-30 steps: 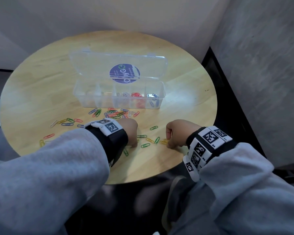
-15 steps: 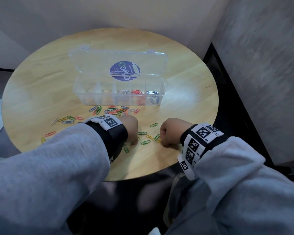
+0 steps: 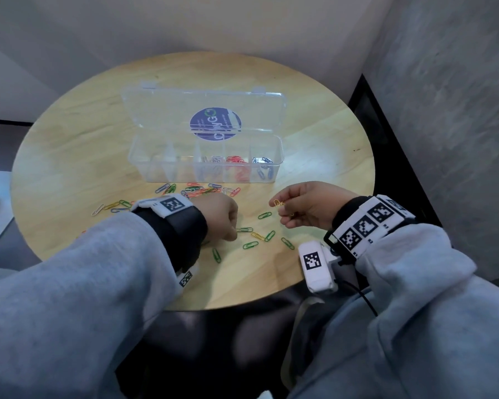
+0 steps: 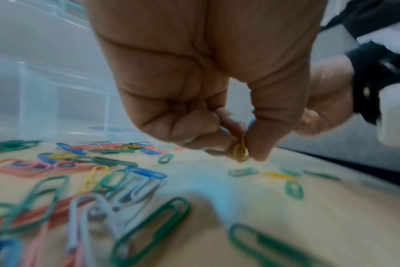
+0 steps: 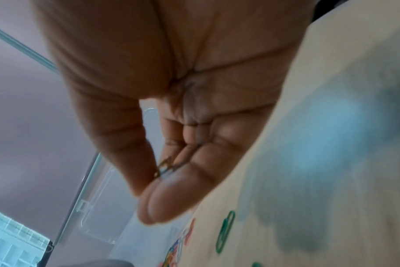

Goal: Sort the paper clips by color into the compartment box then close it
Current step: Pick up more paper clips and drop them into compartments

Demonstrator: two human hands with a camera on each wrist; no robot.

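The clear compartment box (image 3: 156, 168) stands open at mid-table, its lid (image 3: 162, 110) tilted back. Its three right-hand compartments hold pale, red (image 3: 236, 168) and blue clips (image 3: 264, 168). My right hand (image 3: 283, 207) is raised above the table and pinches yellow clips (image 3: 278, 203) between thumb and fingers (image 5: 149, 173). My left hand (image 3: 231, 228) is down at the table, knuckles up, and pinches a yellow clip (image 4: 240, 153) between thumb and fingertips. Several green clips (image 3: 251, 244) and a yellow one (image 3: 257, 236) lie between my hands.
A mixed pile of clips (image 3: 202, 191) lies just in front of the box, with more strewn to the left (image 3: 118, 205). The round wooden table (image 3: 314, 116) ends close to my body. A grey wall (image 3: 444, 110) and a dark gap flank the right.
My right hand has lifted off the table and turned, with yellow clips in its fingers. The left hand has stayed low at the same spot.
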